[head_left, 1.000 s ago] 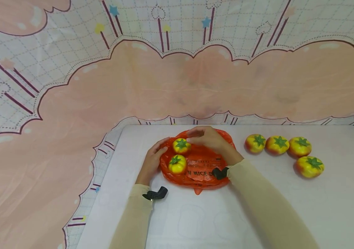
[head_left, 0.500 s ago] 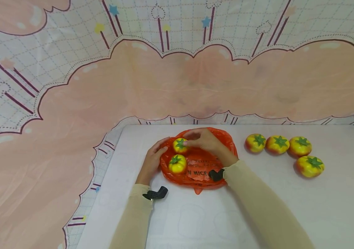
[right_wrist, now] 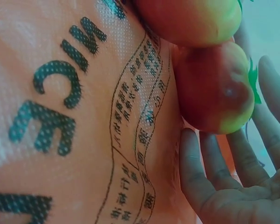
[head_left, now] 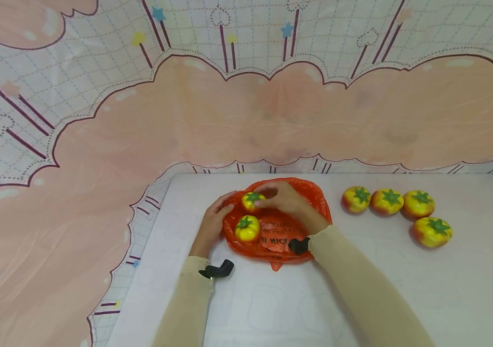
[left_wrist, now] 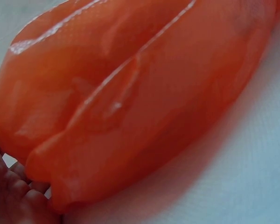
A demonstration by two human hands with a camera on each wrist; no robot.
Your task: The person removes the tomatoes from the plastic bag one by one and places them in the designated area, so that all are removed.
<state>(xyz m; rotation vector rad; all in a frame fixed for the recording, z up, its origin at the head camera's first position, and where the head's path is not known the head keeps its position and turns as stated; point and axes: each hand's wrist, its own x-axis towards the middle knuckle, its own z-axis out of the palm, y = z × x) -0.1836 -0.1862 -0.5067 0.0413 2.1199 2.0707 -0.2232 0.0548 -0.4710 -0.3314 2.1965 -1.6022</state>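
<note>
In the head view, a red plastic bag (head_left: 276, 229) lies opened out on the white table, its dark lettering showing. Two yellow-red toy tomatoes with green leaf tops sit at its left side: a far tomato (head_left: 249, 201) and a near tomato (head_left: 247, 229). My left hand (head_left: 212, 224) holds the bag's left edge; the left wrist view has its curled fingers (left_wrist: 25, 198) against the gathered plastic. With thumb and fingers around the far tomato, my right hand (head_left: 287, 200) reaches over the bag. The right wrist view shows its fingers (right_wrist: 193, 161) beside the tomato (right_wrist: 217, 88).
Several more toy tomatoes stand right of the bag: three in a row, with the middle tomato (head_left: 387, 201) among them, and another tomato (head_left: 432, 232) nearer the front. The white table (head_left: 268, 308) ends at the back against a patterned cloth (head_left: 272, 120).
My right hand has moved left and slightly nearer, from beside the far tomato to holding it. My left hand, the bag and the other tomatoes have stayed in place.
</note>
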